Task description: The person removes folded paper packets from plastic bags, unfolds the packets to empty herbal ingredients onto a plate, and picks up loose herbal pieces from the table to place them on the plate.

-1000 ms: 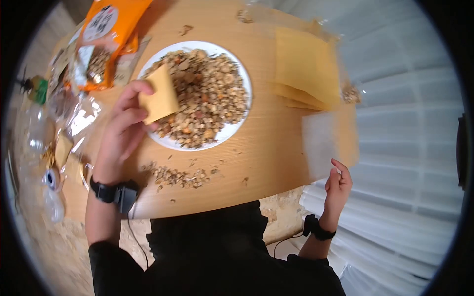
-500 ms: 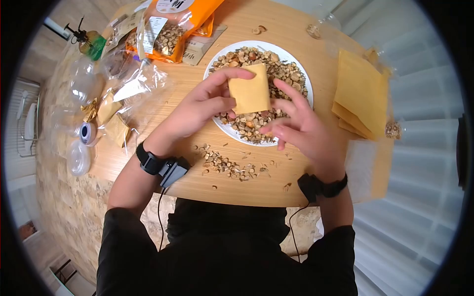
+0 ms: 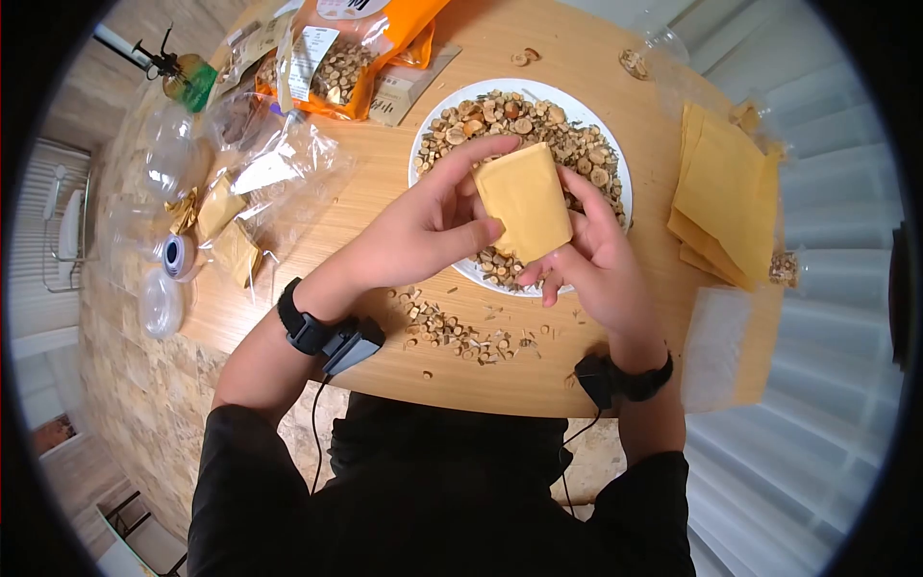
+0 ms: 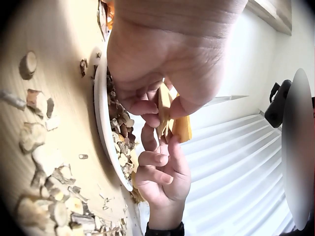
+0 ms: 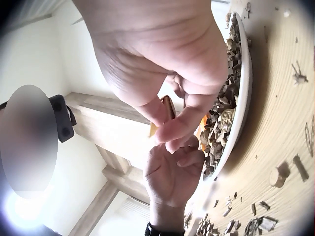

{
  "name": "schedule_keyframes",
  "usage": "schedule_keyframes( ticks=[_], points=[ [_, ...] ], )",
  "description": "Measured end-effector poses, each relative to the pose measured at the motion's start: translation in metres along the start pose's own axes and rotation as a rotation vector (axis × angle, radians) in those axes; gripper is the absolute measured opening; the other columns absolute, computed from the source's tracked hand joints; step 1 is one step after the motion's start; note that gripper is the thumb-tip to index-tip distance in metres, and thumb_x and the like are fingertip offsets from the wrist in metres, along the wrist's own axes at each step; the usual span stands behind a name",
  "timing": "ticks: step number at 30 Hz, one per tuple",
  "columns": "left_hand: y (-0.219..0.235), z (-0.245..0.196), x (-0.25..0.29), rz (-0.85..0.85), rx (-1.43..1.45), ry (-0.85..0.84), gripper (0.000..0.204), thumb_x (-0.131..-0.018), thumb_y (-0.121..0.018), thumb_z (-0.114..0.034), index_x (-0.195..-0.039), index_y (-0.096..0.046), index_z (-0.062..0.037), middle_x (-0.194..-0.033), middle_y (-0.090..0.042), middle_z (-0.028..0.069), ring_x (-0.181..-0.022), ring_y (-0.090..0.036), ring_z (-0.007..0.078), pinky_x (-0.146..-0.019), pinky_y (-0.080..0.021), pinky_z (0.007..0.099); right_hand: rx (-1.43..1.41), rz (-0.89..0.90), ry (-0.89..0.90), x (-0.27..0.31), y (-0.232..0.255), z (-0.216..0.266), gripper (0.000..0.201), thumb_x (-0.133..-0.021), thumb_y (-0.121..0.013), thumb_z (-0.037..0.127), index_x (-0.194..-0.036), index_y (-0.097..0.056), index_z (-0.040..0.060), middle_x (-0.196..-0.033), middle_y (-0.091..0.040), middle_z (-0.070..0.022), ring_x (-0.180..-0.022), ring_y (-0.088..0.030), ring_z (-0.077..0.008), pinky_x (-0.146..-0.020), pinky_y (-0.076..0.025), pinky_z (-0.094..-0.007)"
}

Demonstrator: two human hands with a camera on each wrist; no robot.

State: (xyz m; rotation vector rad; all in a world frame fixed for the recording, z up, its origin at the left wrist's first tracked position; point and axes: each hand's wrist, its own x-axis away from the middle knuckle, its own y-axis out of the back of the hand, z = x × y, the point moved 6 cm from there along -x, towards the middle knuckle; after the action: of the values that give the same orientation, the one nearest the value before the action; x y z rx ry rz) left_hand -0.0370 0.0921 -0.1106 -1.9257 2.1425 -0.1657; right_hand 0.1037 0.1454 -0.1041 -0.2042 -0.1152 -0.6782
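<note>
Over the plate (image 3: pixel 624 183) of dried pieces (image 3: pixel 592 160), the left grip (image 3: pixel 428 226) pinches the yellow packet (image 3: pixel 525 204); the right grip (image 3: pixel 606 269), apart from it earlier, now pinches its edge. Both hide pieces below; the orange bag (image 3: pixel 406 37) is cut off.

One left hand (image 3: pixel 413 231) and one right hand (image 3: pixel 608 271) are counted, making two; one yellow packet (image 3: pixel 527 204) is tallied, and now one white plate (image 3: pixel 623 178), one orange bag (image 3: pixel 396 40), one green spray bottle (image 3: pixel 198 85), one tape roll (image 3: pixel 177 257) are added!
</note>
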Motion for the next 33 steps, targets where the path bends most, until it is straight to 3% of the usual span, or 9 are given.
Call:
schedule_keyframes(
  ticks=[1, 3, 7, 9, 12, 15, 25, 29, 33],
  points=[
    [0.0, 0.0, 0.0, 0.002, -0.003, 0.002, 0.056, -0.087, -0.049, 0.004, -0.137, -0.029, -0.0075, -0.105, -0.053, 0.0047, -0.091, -0.052, 0.0092, -0.076, -0.045, 0.0246, -0.003, -0.001, 0.003, 0.0, 0.001, -0.001, 0.061, -0.087, -0.047, -0.001, -0.141, -0.017, 0.0034, -0.105, -0.056, -0.0176, -0.072, -0.064, -0.018, -0.05, -0.049, -0.0225],
    [-0.001, 0.002, 0.001, 0.035, -0.007, 0.038, 0.058, -0.086, -0.05, 0.003, -0.138, -0.027, -0.0064, -0.124, -0.047, 0.0096, -0.109, -0.05, 0.0159, -0.09, -0.043, 0.0292, -0.109, 0.0, -0.018, 0.002, 0.003, -0.005, 0.055, -0.091, -0.044, 0.004, -0.14, -0.021, 0.0033, -0.106, -0.056, -0.0168, -0.072, -0.064, -0.0187, -0.05, -0.05, -0.0232],
    [-0.004, 0.003, 0.001, 0.041, -0.02, 0.092, 0.054, -0.087, -0.05, 0.002, -0.136, -0.03, -0.0044, -0.125, -0.047, 0.009, -0.108, -0.05, 0.015, -0.089, -0.043, 0.0291, -0.187, -0.005, -0.009, 0.005, 0.005, -0.011, 0.05, -0.093, -0.042, 0.01, -0.139, -0.023, 0.0037, -0.107, -0.056, -0.0157, -0.072, -0.065, -0.0199, -0.05, -0.051, -0.024],
    [-0.003, 0.002, 0.0, -0.017, -0.022, 0.046, 0.045, -0.088, -0.05, 0.001, -0.131, -0.036, -0.0036, -0.107, -0.054, 0.0065, -0.095, -0.055, 0.0116, -0.082, -0.047, 0.028, -0.245, 0.021, -0.02, 0.006, 0.005, -0.012, 0.044, -0.097, -0.037, 0.019, -0.137, -0.026, 0.0039, -0.108, -0.056, -0.0162, -0.073, -0.065, -0.0231, -0.05, -0.051, -0.0263],
    [0.0, 0.004, 0.0, -0.044, 0.045, 0.05, 0.04, -0.089, -0.048, 0.001, -0.128, -0.039, -0.0025, -0.108, -0.055, 0.0071, -0.096, -0.055, 0.012, -0.084, -0.046, 0.0275, -0.403, 0.053, -0.099, 0.006, 0.009, -0.024, 0.041, -0.099, -0.031, 0.026, -0.132, -0.032, 0.0025, -0.108, -0.057, -0.0178, -0.073, -0.065, -0.0268, -0.05, -0.052, -0.0291],
    [0.004, 0.004, 0.0, -0.032, 0.073, 0.043, 0.037, -0.09, -0.046, 0.002, -0.126, -0.041, -0.0012, -0.108, -0.056, 0.0077, -0.097, -0.054, 0.012, -0.086, -0.045, 0.0271, -0.366, 0.007, -0.111, 0.006, 0.009, -0.028, 0.046, -0.098, -0.022, 0.032, -0.128, -0.034, -0.0012, -0.11, -0.056, -0.0219, -0.069, -0.064, -0.0301, -0.045, -0.05, -0.0302],
    [0.008, 0.005, 0.002, -0.051, 0.093, -0.037, 0.03, -0.087, -0.048, 0.005, -0.117, -0.047, -0.001, -0.116, -0.052, 0.0088, -0.102, -0.052, 0.0138, -0.086, -0.043, 0.0265, -0.468, -0.028, -0.104, 0.003, 0.012, -0.03, 0.05, -0.097, -0.019, 0.035, -0.126, -0.037, -0.0026, -0.106, -0.059, -0.0198, -0.069, -0.064, -0.0275, -0.046, -0.05, -0.0295],
    [0.01, 0.006, 0.001, -0.02, 0.069, -0.063, 0.024, -0.089, -0.048, -0.01, -0.111, -0.049, -0.0016, -0.116, -0.05, 0.0093, -0.1, -0.051, 0.0144, -0.083, -0.043, 0.0271, -0.615, -0.013, -0.067, 0.002, 0.018, -0.033, 0.051, -0.097, -0.026, 0.04, -0.122, -0.039, -0.0024, -0.1, -0.061, -0.0204, -0.069, -0.064, -0.0262, -0.049, -0.052, -0.0313],
    [0.009, 0.005, 0.001, 0.017, 0.176, -0.012, 0.038, -0.092, -0.044, -0.033, -0.113, -0.049, -0.0019, -0.115, -0.05, 0.0095, -0.1, -0.051, 0.0166, -0.084, -0.043, 0.0298, -0.698, -0.041, -0.002, 0.002, 0.02, -0.03, 0.052, -0.097, -0.024, 0.041, -0.121, -0.039, -0.0038, -0.097, -0.061, -0.0204, -0.068, -0.063, -0.025, -0.05, -0.052, -0.0318]
  ],
)
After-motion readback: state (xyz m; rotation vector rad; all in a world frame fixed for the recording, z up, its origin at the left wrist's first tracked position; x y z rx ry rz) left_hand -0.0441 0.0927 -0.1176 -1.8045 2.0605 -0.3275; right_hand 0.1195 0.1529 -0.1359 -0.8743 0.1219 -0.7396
